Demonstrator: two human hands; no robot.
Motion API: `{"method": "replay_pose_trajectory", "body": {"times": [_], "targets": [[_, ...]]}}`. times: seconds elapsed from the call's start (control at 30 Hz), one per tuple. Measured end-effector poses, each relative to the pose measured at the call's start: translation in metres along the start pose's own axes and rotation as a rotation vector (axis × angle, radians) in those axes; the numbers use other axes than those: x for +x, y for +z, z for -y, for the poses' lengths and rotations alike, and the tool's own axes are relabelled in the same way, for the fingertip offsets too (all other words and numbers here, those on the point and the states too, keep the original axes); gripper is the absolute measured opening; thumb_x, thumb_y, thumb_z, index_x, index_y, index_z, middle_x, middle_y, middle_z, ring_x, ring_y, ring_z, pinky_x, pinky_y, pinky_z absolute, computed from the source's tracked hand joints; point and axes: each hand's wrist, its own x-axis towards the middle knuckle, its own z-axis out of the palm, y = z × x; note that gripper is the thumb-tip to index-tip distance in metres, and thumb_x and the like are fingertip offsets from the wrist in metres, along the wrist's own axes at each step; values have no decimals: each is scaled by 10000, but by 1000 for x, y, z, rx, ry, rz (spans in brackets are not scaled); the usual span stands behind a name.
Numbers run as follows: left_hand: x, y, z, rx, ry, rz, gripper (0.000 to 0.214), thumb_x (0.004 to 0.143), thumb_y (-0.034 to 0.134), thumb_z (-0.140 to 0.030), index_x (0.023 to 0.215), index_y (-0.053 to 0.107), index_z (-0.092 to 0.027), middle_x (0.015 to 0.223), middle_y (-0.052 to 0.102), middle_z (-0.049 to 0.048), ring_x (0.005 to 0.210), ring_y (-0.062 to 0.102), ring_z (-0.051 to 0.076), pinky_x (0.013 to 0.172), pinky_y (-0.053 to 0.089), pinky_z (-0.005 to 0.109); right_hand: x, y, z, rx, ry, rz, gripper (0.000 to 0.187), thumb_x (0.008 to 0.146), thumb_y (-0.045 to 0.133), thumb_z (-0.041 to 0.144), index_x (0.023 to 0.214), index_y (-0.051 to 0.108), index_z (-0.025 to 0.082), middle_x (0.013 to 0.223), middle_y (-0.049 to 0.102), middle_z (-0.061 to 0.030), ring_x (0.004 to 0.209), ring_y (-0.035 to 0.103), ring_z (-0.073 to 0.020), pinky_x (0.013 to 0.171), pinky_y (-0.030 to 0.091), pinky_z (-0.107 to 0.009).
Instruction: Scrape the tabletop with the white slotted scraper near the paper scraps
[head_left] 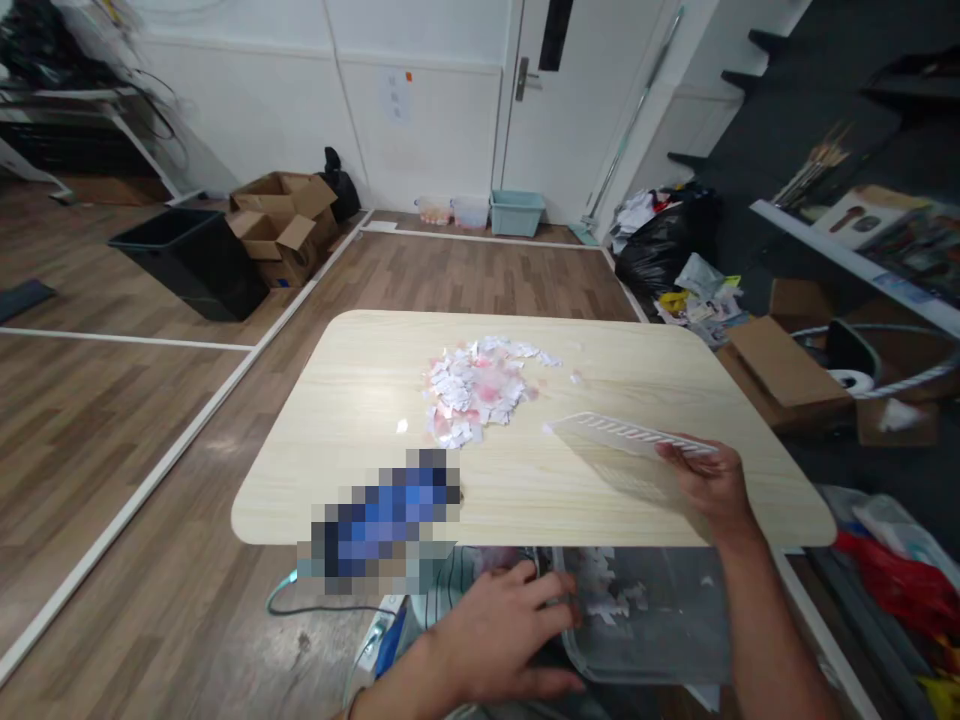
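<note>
My right hand (712,485) is closed on one end of a pale, thin plastic strip (630,432) with a row of slots along it. The strip is held tilted over the right part of the table, its far end close to the tabletop. Left of it lies a heap of torn white paper scraps (480,390) with pinkish patches. Below the table's front edge, my left hand (510,625) is at the left side of a clear plastic bin (660,630), fingers bent over its rim. Some paper scraps (604,590) are inside the bin.
A blurred-out bluish object (390,515) lies at the table's (315,430) front left. A cable (322,607) and power strip (375,630) are below. Beyond stand a black trash bin (195,265) and cardboard boxes (281,225). An open carton (787,360) is at the right.
</note>
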Motion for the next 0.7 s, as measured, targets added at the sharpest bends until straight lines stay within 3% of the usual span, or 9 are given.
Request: {"method": "replay_pose_trajectory", "body": {"times": [0.23,0.5,0.7], "targets": [[1,0,7,52,63,-33,509,1162,541,-733,1427,673,-319,1598,695,29,1256,695,237,827,590,355,11,0,15,25,13,57,510,632,1051,707,719,834,254,706,825,-58,610,779,-270,589,683,-372],[-3,13,18,87,148,-88,501,1148,595,-724,1432,678,-319,1564,714,27,1211,678,223,846,539,353,15,23,9,144,17,124,485,611,1071,669,727,821,271,705,830,-34,634,781,-256,625,698,-365],[-4,22,12,98,128,-91,451,1159,609,-680,1394,695,-305,1542,718,38,1210,655,225,847,523,350,6,22,12,138,-10,141,430,684,1042,638,771,849,263,770,860,-59,719,825,-276,695,712,-378]]}}
